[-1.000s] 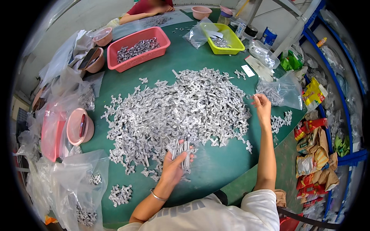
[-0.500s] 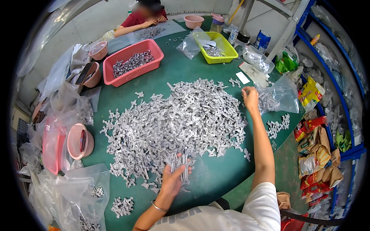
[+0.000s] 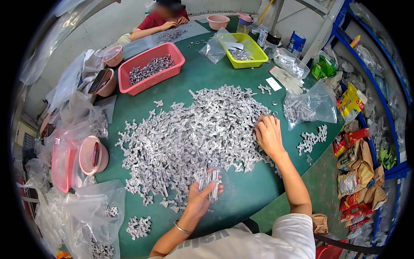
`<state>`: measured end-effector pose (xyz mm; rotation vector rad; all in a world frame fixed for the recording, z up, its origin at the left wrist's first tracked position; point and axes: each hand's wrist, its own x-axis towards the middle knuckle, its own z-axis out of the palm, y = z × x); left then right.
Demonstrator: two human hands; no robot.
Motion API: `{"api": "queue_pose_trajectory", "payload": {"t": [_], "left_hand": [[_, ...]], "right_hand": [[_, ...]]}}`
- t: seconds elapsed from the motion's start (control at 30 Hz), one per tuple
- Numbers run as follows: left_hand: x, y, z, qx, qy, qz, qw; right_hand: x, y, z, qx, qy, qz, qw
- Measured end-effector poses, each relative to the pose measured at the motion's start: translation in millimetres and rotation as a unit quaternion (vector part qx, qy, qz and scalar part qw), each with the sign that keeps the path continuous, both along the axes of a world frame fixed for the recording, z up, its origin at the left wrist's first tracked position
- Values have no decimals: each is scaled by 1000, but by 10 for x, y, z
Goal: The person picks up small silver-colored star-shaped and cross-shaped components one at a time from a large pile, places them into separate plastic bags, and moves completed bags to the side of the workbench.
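A large heap of small silver-grey cast metal pieces, many shaped like little crosses or links, covers the middle of the green table. At its near edge my left hand is closed around a bunch of slim metal bars. My right hand rests against the heap's right side, fingers bent together at the pieces; what is between the fingertips is hidden. Beyond it lie small metal rings and a clear bag of slim metal pieces.
A pink tub of rings and a yellow-green basket stand farther back. Loose pieces lie at right, with a glove behind. At left are a pink bucket and plastic bags. A co-worker's hands work at the far end.
My right hand has come from beside the clear bag, leftward and nearer, onto the heap's right side. A small ring now shows on the table there. My left hand keeps its bars.
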<state>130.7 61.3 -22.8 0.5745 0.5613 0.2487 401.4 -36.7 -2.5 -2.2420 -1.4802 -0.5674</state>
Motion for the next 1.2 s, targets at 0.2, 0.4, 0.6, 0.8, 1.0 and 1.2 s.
{"api": "queue_pose_trajectory", "payload": {"t": [0.2, 0.4, 0.6, 0.8, 1.0, 1.2], "left_hand": [[-8, -45, 19, 7, -9, 1, 1000], [11, -81, 53, 7, -9, -9, 1000], [45, -207, -28, 34, -32, 8, 999], [-14, -185, 45, 29, -20, -29, 999], [-57, -296, 57, 435, 67, -80, 894], [-89, -302, 283, 589, 65, -164, 789]], "right_hand": [[-93, -69, 52, 79, 99, -37, 991], [-678, -238, 33, 216, 572, -24, 791], [-1542, -270, 11, 68, 693, 20, 718], [-1690, -278, -138, 225, 766, 61, 599], [-2017, -150, -165, 296, 857, 96, 412], [-2092, -108, -197, 325, 887, 95, 314]]}}
